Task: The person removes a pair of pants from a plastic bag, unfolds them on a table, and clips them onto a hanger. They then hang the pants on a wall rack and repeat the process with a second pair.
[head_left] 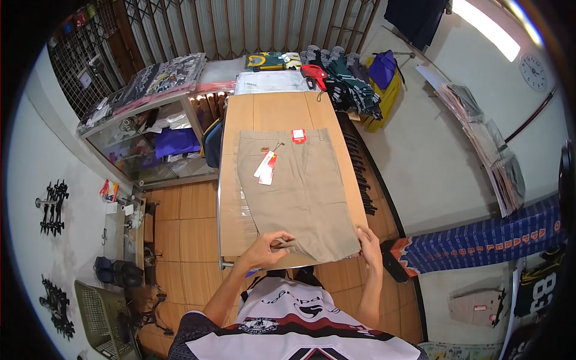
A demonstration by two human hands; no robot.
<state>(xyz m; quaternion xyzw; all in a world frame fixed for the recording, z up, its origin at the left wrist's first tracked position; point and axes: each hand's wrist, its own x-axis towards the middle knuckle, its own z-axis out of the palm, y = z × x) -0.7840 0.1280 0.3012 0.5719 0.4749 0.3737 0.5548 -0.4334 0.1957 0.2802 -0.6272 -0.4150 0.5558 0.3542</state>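
A pair of khaki shorts [300,186], folded lengthwise, lies flat on the wooden-topped table [264,111], its waistband at the far side. Red and white paper tags [266,167] hang from a string near the back pocket, and a red and white label [298,136] sits on the waistband. At the near left of the leg opening, my left hand [270,249] pinches the hem, which is lifted and creased there. My right hand [369,247] grips the near right corner of the hem, its thumb on top and the other fingers partly hidden.
Behind the table are a red tag gun [314,77] and stacked dark garments [348,84]. A glass display case [150,141] stands at the left. Blue patterned fabric [480,237] hangs at the right. A green plastic chair [99,318] is at the lower left.
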